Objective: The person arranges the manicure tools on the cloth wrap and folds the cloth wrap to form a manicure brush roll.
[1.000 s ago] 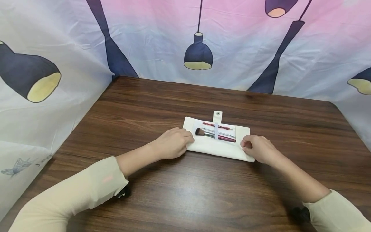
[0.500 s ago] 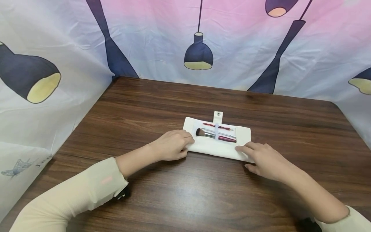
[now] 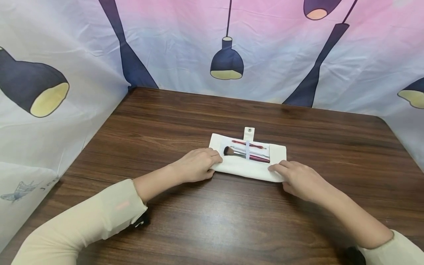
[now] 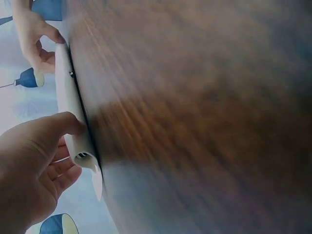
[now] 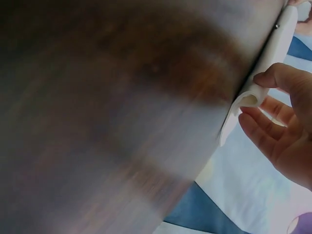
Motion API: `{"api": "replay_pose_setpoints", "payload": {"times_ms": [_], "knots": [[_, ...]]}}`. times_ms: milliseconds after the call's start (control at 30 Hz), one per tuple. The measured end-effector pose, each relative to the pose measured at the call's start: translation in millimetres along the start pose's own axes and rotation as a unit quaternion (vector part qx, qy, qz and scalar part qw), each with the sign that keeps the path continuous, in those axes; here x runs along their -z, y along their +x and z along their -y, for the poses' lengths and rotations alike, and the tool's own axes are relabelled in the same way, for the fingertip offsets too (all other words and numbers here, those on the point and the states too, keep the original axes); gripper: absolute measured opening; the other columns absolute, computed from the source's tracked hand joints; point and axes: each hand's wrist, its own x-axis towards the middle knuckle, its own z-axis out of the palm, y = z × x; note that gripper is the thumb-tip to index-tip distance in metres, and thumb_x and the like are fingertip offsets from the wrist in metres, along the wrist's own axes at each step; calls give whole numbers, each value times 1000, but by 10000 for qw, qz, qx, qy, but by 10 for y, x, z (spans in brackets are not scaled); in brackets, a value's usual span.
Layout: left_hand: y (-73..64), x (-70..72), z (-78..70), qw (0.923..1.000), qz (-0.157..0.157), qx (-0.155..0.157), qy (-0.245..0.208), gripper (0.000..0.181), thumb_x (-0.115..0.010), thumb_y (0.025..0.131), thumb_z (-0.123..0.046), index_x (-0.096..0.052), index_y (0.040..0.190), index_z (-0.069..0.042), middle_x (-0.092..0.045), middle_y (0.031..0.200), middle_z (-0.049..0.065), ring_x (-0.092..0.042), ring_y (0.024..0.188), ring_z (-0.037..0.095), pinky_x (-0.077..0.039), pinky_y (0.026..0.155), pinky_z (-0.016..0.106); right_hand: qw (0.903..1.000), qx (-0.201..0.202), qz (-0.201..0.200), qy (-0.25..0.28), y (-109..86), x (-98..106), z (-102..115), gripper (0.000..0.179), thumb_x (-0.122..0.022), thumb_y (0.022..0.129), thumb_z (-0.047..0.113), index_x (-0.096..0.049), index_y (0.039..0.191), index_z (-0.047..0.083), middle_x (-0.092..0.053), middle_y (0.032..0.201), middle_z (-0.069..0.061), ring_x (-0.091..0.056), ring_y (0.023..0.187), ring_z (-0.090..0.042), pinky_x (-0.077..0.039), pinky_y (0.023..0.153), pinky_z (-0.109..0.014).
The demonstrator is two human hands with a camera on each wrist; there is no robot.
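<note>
A white fabric brush roll (image 3: pixel 243 169), its near part rolled up, lies on the table. On its uncovered part, a makeup brush (image 3: pixel 228 151) and several slim tools, one a red stick (image 3: pixel 246 143), sit under a pale elastic band (image 3: pixel 247 150). My left hand (image 3: pixel 197 165) grips the roll's left end, thumb on the near side and fingers over the top, as the left wrist view shows. At the right end my right hand (image 3: pixel 303 180) holds it likewise; in the right wrist view the thumb (image 5: pixel 273 78) presses the rolled edge. A snap strap (image 3: pixel 249 133) points away at the back.
The dark wood-grain table (image 3: pixel 212 221) extends around the roll on all sides. A cloth backdrop (image 3: pixel 185 48) printed with hanging lamps stands behind it and along the left.
My right hand let go its pinch near the right corner, shifted toward the near edge, and now grips the rolled end with the thumb in front. The left hand stays nearly still.
</note>
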Motion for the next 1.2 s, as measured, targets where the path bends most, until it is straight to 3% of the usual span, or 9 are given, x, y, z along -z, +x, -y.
{"api": "replay_pose_setpoints", "payload": {"times_ms": [167,433,533,633,767,933,1067,1133,1200], "knots": [[16,1,3,9996,53,135,-227,28,-64,76,-5,-63,104,-2,-62,101,5,-57,95,18,-38,96,33,9983,-232,368,378,16,41,-40,51,-76,68,1,-59,115,10,-57,92,2,-53,74,-12,-45,62,-33],[38,65,-43,9895,555,620,-1178,28,-62,78,-9,-66,106,-7,-62,104,1,-54,89,11,-44,77,29,9839,-763,928,1327,-32,98,-64,43,-66,77,1,-57,117,15,-53,91,4,-48,72,-10,-40,61,-29],[41,100,-59,9797,776,741,-1691,28,-63,78,-9,-66,105,-8,-63,98,-1,-52,78,9,-44,71,26,9788,-851,1053,1536,-61,130,-57,42,-62,78,0,-58,117,15,-51,89,4,-43,66,-8,-36,58,-26],[36,141,-62,9627,1047,864,-2340,26,-62,79,-7,-66,104,-7,-64,83,-3,-52,64,6,-43,63,23,9755,-894,1116,1671,-78,173,-37,41,-60,79,0,-59,117,13,-56,97,1,-48,72,-10,-40,61,-28],[36,189,-55,9397,1330,961,-3001,22,-60,80,-7,-66,101,-7,-64,77,-5,-53,62,5,-44,60,22,9644,-1121,1234,2054,-76,227,-13,38,-56,79,0,-63,115,10,-60,110,-6,-53,83,-16,-44,68,-33],[52,223,-41,9196,1609,1070,-3421,19,-58,82,-10,-65,99,-6,-62,81,-6,-50,68,5,-42,64,21,9422,-1287,1448,2733,-58,225,-35,38,-50,76,-2,-66,108,9,-62,101,-4,-51,71,-11,-42,60,-27],[62,220,-10,9015,1829,1328,-3691,18,-53,86,-13,-63,99,-5,-57,76,-6,-40,60,6,-36,59,22,9334,-1124,1512,3053,-57,179,-82,35,-49,76,-2,-67,103,9,-64,99,-2,-54,81,-11,-45,66,-26],[64,211,9,8990,1832,1421,-3714,17,-51,88,-13,-63,98,-5,-55,75,-5,-39,60,7,-35,59,22,9298,-1106,1538,3156,-55,162,-107,34,-49,77,-3,-66,104,8,-63,97,-1,-54,79,-12,-45,66,-26],[66,191,25,9030,1759,1466,-3636,18,-49,89,-12,-62,99,-4,-56,78,-3,-42,63,8,-37,62,23,9296,-1113,1525,3165,-51,155,-128,34,-48,78,-3,-64,106,7,-62,95,-1,-53,78,-13,-44,65,-26]]}}
